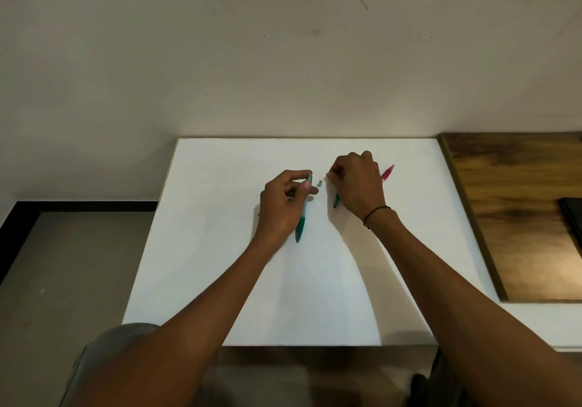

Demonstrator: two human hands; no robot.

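Observation:
My left hand (285,200) grips a green pen (301,220) over the white table (220,233); the pen's tip points toward me and its top end sits between thumb and forefinger. My right hand (356,183) is curled round a second green pen piece (336,201), whose dark end sticks out below the fist. A tiny green part (320,183) lies on the table between the two hands. A pink pen (388,172) shows from behind my right hand, lying on the table.
A wall rises right behind the table's far edge. A wooden surface (516,211) adjoins the table on the right, with a dark flat object (573,214) at the frame edge. Grey floor lies to the left.

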